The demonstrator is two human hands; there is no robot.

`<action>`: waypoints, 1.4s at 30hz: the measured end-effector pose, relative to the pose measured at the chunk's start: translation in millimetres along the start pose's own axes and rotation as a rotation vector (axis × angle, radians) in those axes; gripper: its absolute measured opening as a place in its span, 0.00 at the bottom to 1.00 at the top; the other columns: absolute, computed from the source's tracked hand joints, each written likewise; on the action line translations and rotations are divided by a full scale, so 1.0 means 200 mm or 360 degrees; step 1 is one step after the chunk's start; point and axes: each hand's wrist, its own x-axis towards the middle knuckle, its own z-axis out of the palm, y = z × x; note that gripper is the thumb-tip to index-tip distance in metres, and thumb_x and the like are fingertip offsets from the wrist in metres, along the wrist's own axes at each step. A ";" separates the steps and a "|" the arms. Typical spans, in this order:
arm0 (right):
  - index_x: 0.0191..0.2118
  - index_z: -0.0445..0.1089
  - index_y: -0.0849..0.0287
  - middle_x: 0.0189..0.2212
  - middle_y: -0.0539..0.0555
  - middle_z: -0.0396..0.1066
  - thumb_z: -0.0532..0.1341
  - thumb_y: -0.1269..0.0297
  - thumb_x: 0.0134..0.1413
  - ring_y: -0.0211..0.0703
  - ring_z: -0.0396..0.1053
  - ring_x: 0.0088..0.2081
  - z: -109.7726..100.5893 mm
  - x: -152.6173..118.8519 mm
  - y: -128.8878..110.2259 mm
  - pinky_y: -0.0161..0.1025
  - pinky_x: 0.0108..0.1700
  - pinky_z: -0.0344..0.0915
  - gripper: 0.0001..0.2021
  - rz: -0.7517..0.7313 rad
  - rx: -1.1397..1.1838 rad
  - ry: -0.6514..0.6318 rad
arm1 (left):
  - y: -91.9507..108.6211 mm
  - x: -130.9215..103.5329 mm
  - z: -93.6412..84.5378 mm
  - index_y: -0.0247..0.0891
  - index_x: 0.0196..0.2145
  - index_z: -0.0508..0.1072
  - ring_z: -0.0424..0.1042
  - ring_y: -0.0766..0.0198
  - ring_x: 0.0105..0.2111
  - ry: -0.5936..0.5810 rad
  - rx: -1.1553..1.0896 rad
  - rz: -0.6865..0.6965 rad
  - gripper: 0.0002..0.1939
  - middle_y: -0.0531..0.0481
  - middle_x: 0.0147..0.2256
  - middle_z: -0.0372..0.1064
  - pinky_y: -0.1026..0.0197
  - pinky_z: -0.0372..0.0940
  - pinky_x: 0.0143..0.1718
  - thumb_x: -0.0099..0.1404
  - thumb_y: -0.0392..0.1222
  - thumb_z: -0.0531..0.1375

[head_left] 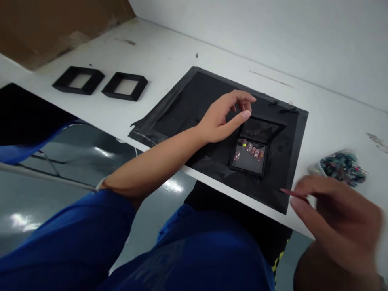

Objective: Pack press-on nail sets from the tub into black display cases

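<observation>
A small black case (pixel 247 162) lies with its lid raised on a black mat (pixel 182 109). Several pinkish nail-shaped pieces sit inside, one with a bright green-yellow spot. My left hand (pixel 226 115) hovers at the case's upper left corner, fingers loosely curved and apart, holding nothing. Near the mat's lower right corner, my right hand (pixel 336 222) is blurred and pinches a thin, pointed reddish piece (pixel 292 194) between thumb and forefinger.
A clear container (pixel 318 167) full of dark green and reddish pieces stands right of the mat. Two black open frames (pixel 98 76) (pixel 141 87) lie at the left of the white table (pixel 169 52). A brown panel (pixel 66 24) stands behind, at upper left.
</observation>
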 end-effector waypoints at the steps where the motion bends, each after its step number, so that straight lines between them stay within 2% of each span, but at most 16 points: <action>1: 0.32 0.74 0.52 0.28 0.51 0.72 0.67 0.60 0.53 0.39 0.66 0.28 0.10 0.05 -0.02 0.36 0.28 0.62 0.04 -0.0018 0.0145 -0.0070 | 0.01 0.00 -0.01 0.44 0.52 0.68 0.75 0.60 0.43 -0.0004 0.0013 0.0000 0.19 0.46 0.43 0.74 0.52 0.71 0.45 0.73 0.56 0.50; 4: 0.34 0.74 0.54 0.23 0.47 0.67 0.67 0.54 0.54 0.32 0.59 0.22 0.30 0.18 0.00 0.32 0.24 0.56 0.09 0.0255 0.0444 -0.0038 | 0.01 0.00 -0.02 0.42 0.53 0.70 0.76 0.60 0.43 -0.0009 0.0000 0.0041 0.20 0.45 0.44 0.76 0.54 0.70 0.47 0.73 0.56 0.50; 7: 0.37 0.76 0.57 0.21 0.46 0.63 0.67 0.50 0.52 0.30 0.56 0.21 0.35 0.25 0.04 0.31 0.23 0.53 0.15 0.0363 0.0368 -0.0107 | 0.01 0.02 -0.02 0.38 0.53 0.71 0.76 0.62 0.43 -0.0126 -0.0003 0.0058 0.21 0.44 0.45 0.77 0.58 0.69 0.47 0.73 0.54 0.51; 9: 0.37 0.77 0.59 0.20 0.47 0.64 0.67 0.47 0.52 0.31 0.57 0.21 0.35 0.25 0.06 0.31 0.23 0.55 0.18 0.0387 0.0275 -0.0190 | 0.01 0.02 -0.01 0.38 0.52 0.73 0.76 0.64 0.40 -0.0230 0.0048 0.0088 0.20 0.45 0.43 0.78 0.60 0.68 0.45 0.73 0.52 0.52; 11: 0.38 0.78 0.60 0.19 0.48 0.65 0.65 0.45 0.52 0.33 0.59 0.21 0.35 0.24 0.06 0.32 0.23 0.56 0.21 0.0419 0.0168 -0.0268 | 0.01 0.02 -0.01 0.39 0.51 0.74 0.76 0.65 0.36 -0.0283 0.0143 0.0104 0.19 0.49 0.38 0.78 0.60 0.66 0.43 0.72 0.52 0.54; 15: 0.41 0.80 0.60 0.18 0.49 0.65 0.64 0.42 0.53 0.32 0.57 0.19 0.34 0.22 0.05 0.33 0.22 0.53 0.24 0.0478 -0.0108 -0.0272 | 0.04 0.02 -0.01 0.42 0.49 0.76 0.76 0.65 0.31 -0.0268 0.0288 0.0024 0.17 0.54 0.28 0.76 0.61 0.64 0.38 0.70 0.51 0.56; 18: 0.36 0.81 0.60 0.14 0.47 0.59 0.65 0.41 0.53 0.32 0.52 0.18 0.33 0.22 0.04 0.33 0.21 0.49 0.24 0.0494 -0.0303 -0.0207 | 0.06 0.02 -0.02 0.43 0.48 0.77 0.75 0.65 0.30 -0.0263 0.0340 -0.0075 0.16 0.55 0.27 0.76 0.62 0.60 0.31 0.68 0.50 0.56; 21: 0.30 0.78 0.59 0.14 0.46 0.54 0.64 0.39 0.53 0.32 0.50 0.19 0.33 0.22 0.04 0.33 0.21 0.48 0.24 0.0483 -0.0412 -0.0233 | 0.08 0.01 -0.02 0.44 0.48 0.76 0.74 0.65 0.29 -0.0274 0.0334 -0.0133 0.17 0.55 0.26 0.75 0.62 0.58 0.29 0.68 0.51 0.55; 27: 0.31 0.75 0.56 0.17 0.46 0.58 0.61 0.41 0.57 0.33 0.55 0.21 0.31 0.21 0.04 0.34 0.23 0.50 0.21 0.0419 -0.0507 -0.0356 | 0.08 0.01 -0.01 0.43 0.48 0.76 0.73 0.65 0.27 -0.0338 0.0207 -0.0160 0.17 0.55 0.26 0.75 0.61 0.59 0.30 0.68 0.50 0.53; 37: 0.38 0.77 0.57 0.25 0.49 0.69 0.63 0.42 0.56 0.35 0.62 0.26 0.29 0.21 0.10 0.34 0.27 0.58 0.21 0.0415 -0.0313 -0.0372 | 0.07 0.01 -0.01 0.45 0.49 0.75 0.74 0.64 0.29 -0.0394 0.0209 -0.0145 0.17 0.55 0.28 0.76 0.61 0.60 0.31 0.70 0.51 0.53; 42: 0.38 0.78 0.58 0.28 0.53 0.73 0.64 0.40 0.54 0.37 0.64 0.28 0.25 0.24 0.08 0.34 0.27 0.60 0.24 0.0463 -0.0107 -0.0664 | 0.04 0.01 -0.01 0.43 0.51 0.74 0.75 0.63 0.32 -0.0454 0.0146 -0.0108 0.19 0.54 0.32 0.78 0.61 0.60 0.33 0.70 0.54 0.56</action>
